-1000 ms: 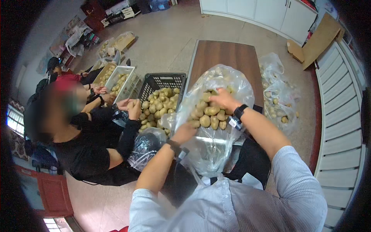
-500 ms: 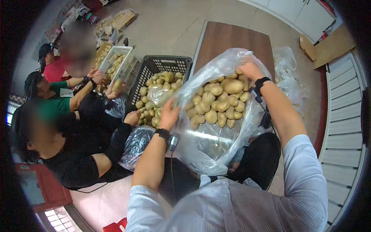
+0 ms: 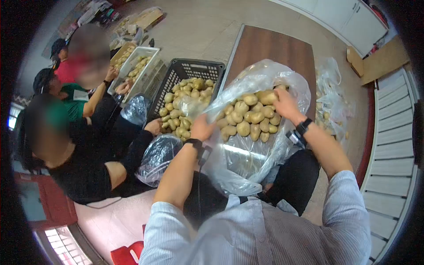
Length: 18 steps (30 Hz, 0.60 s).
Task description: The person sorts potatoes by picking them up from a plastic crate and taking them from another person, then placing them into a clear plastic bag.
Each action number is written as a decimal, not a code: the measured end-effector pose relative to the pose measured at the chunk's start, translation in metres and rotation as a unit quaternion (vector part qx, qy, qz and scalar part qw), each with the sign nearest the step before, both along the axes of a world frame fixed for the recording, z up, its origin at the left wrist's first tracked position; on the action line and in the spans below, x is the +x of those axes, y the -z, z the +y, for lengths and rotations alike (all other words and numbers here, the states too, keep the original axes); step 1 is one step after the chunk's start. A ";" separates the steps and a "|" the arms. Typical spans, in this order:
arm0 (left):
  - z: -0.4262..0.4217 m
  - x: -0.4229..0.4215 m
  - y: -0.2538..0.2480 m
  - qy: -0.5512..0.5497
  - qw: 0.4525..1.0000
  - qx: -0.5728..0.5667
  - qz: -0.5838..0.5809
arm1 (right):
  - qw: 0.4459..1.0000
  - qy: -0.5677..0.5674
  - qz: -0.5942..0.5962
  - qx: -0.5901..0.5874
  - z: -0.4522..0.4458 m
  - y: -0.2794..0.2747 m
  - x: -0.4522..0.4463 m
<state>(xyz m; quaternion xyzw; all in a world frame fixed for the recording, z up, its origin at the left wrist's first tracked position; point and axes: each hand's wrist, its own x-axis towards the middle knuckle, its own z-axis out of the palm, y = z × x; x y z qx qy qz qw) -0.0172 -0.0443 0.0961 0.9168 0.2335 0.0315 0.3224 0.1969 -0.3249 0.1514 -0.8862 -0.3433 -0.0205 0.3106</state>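
Note:
A large clear plastic bag (image 3: pixel 247 170) lies open on the brown table (image 3: pixel 274 44), with many potatoes (image 3: pixel 243 129) heaped inside. My left hand (image 3: pixel 203 128) is at the bag's left edge, its fingers closed on the plastic and partly blurred. Over the right side of the heap, my right hand (image 3: pixel 286 104) has its fingers on a large potato (image 3: pixel 266 97) at the back. To the left of the bag stands a black crate (image 3: pixel 194 66) holding more potatoes, with a bit of clear plastic on them.
Co-workers sit along the left; the nearest one's hand (image 3: pixel 154 126) is at the black crate's near edge. Beyond stands a white crate (image 3: pixel 154 52) of potatoes. Plastic bags (image 3: pixel 329 88) lie on the floor right of the table, near a cardboard piece (image 3: pixel 384 59).
My right hand has moved from the bag's far right edge down onto the potatoes. My left hand remains at the left edge. The view has shifted slightly.

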 end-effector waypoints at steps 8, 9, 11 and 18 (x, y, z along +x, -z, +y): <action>-0.029 -0.007 -0.001 -0.013 0.987 0.040 0.157 | 0.964 -0.065 0.258 0.008 -0.044 -0.020 -0.123; -0.039 -0.011 -0.012 -0.009 0.986 0.041 0.164 | 0.943 -0.071 0.320 0.056 -0.041 -0.028 -0.143; -0.046 -0.020 -0.024 -0.011 0.983 0.050 0.175 | 0.945 -0.084 0.317 -0.009 -0.052 -0.003 -0.160; -0.048 -0.011 0.023 -0.032 0.990 -0.022 0.136 | 0.921 -0.090 0.378 -0.026 -0.033 0.010 -0.170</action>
